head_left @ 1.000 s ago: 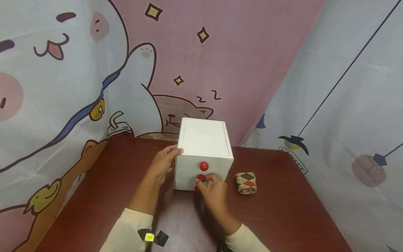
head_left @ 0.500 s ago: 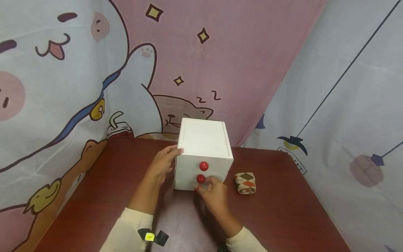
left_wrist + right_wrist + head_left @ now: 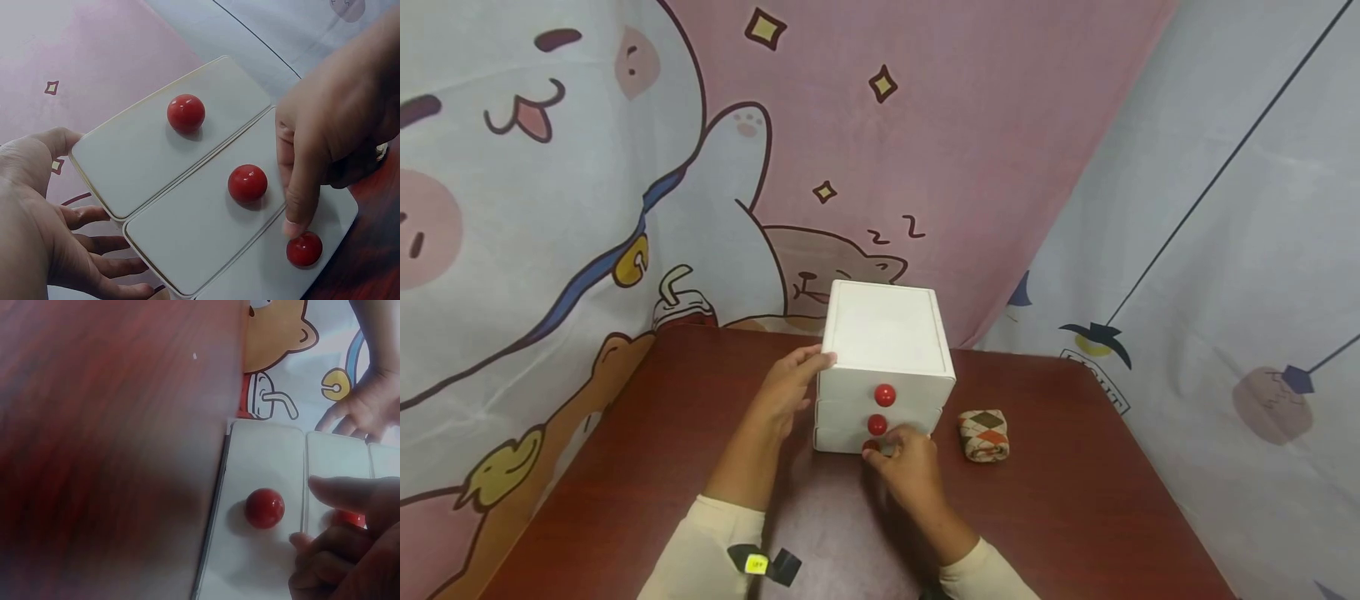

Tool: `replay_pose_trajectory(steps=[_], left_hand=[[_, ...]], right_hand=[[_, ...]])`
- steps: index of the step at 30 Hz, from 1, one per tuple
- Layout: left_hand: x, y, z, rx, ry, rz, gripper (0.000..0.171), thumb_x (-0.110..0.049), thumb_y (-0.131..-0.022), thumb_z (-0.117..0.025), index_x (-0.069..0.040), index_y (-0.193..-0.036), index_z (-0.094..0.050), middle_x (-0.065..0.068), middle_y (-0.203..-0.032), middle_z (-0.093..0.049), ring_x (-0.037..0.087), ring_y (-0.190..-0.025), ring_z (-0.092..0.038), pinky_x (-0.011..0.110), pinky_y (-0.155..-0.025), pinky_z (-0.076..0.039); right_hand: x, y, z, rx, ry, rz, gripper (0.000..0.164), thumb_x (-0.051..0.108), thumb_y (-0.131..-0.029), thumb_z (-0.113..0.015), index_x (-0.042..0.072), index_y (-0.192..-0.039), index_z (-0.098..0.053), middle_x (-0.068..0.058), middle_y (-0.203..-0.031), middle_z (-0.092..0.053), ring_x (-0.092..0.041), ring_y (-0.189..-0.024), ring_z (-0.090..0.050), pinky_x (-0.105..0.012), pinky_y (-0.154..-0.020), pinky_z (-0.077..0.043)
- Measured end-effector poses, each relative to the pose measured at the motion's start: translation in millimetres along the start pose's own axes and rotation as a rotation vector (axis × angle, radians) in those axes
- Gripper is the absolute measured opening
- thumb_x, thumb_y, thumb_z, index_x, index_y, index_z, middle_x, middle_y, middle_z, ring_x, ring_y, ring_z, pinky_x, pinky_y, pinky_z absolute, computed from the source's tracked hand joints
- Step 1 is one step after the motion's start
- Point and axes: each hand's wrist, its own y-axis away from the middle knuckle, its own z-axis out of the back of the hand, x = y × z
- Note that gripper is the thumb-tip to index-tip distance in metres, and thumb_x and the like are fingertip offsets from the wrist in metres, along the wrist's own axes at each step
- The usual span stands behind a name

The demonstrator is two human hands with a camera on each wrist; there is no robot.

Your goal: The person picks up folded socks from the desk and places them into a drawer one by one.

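A small white drawer cabinet point(image 3: 887, 329) stands on the table, its several red knobs facing me. Its drawer fronts look flush with one another. My left hand point(image 3: 786, 387) rests against the cabinet's left side, thumb at the top front corner and fingers spread along the side in the left wrist view. My right hand point(image 3: 913, 467) is in front of the lowest drawer. Its thumb and index finger are parted near the lowest knob point(image 3: 264, 508), which the right wrist view shows apart from the fingertips. The middle knob point(image 3: 247, 184) is just above that hand.
A folded argyle-patterned cloth bundle point(image 3: 984, 435) lies on the table right of the cabinet. The dark red-brown table point(image 3: 1060, 508) reaches back to a cartoon-printed fabric backdrop point(image 3: 970, 150) close behind the cabinet.
My right hand has moved down from the middle knob to the lowest one. The left hand and the cabinet have stayed in place.
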Motion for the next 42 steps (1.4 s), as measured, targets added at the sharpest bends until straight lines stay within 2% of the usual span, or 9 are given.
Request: replay_pose_trajectory(steps=[7, 11, 18, 26, 36, 42], left_hand=[[-0.3, 0.3, 0.9, -0.001, 0.003, 0.004, 0.058, -0.036, -0.102, -0.07, -0.009, -0.152, -0.06, 0.018, -0.165, -0.052, 0.04, -0.162, -0.036, 0.077, -0.126, -0.029], [0.2, 0.8, 0.6, 0.0, 0.003, 0.0, 0.057, -0.035, -0.102, -0.07, -0.009, -0.152, -0.06, 0.019, -0.164, -0.054, 0.041, -0.161, -0.038, 0.077, -0.126, -0.029], [0.6, 0.9, 1.0, -0.001, 0.012, 0.003, 0.058, -0.035, -0.101, -0.071, -0.009, -0.151, -0.06, 0.019, -0.165, -0.053, 0.042, -0.162, -0.036, 0.077, -0.126, -0.028], [0.1, 0.2, 1.2, 0.004, 0.01, 0.005, 0.058, -0.035, -0.101, -0.071, -0.009, -0.152, -0.06, 0.018, -0.167, -0.051, 0.043, -0.163, -0.033, 0.077, -0.126, -0.028], [0.2, 1.5, 1.8, 0.007, 0.01, 0.005, 0.059, -0.035, -0.102, -0.071, -0.009, -0.153, -0.059, 0.018, -0.168, -0.049, 0.043, -0.164, -0.033, 0.077, -0.126, -0.027], [0.1, 1.6, 1.1, 0.008, 0.007, 0.002, 0.06, -0.036, -0.102, -0.071, -0.008, -0.153, -0.059, 0.018, -0.168, -0.05, 0.043, -0.164, -0.033, 0.077, -0.126, -0.028]], right_hand=[[0, -1, 0, 0.069, 0.085, 0.003, 0.029, 0.017, -0.078, -0.094, -0.004, -0.089, -0.079, -0.007, -0.075, -0.072, -0.011, -0.067, -0.057, -0.029, -0.062, -0.051], [0, -2, -1, 0.083, 0.101, -0.006, 0.026, 0.019, -0.08, -0.093, -0.001, -0.081, -0.077, -0.004, -0.068, -0.069, -0.011, -0.062, -0.053, -0.029, -0.057, -0.047], [1, -6, -6, 0.105, 0.111, -0.024, 0.03, 0.021, -0.085, -0.09, 0.007, -0.066, -0.072, 0.009, -0.055, -0.049, -0.009, -0.053, -0.044, -0.027, -0.05, -0.038], [1, -9, -9, 0.1, 0.161, -0.002, 0.032, 0.021, -0.087, -0.088, 0.009, -0.062, -0.071, 0.003, -0.057, -0.06, -0.011, -0.057, -0.049, -0.03, -0.053, -0.044], [0, -12, -11, 0.133, 0.17, -0.007, 0.039, 0.02, -0.091, -0.084, 0.011, -0.057, -0.066, 0.007, -0.056, -0.052, -0.012, -0.06, -0.046, -0.03, -0.054, -0.042], [-1, -12, -10, 0.13, 0.197, 0.012, 0.036, 0.022, -0.09, -0.085, 0.011, -0.059, -0.07, 0.002, -0.059, -0.061, -0.014, -0.063, -0.052, -0.033, -0.058, -0.047]])
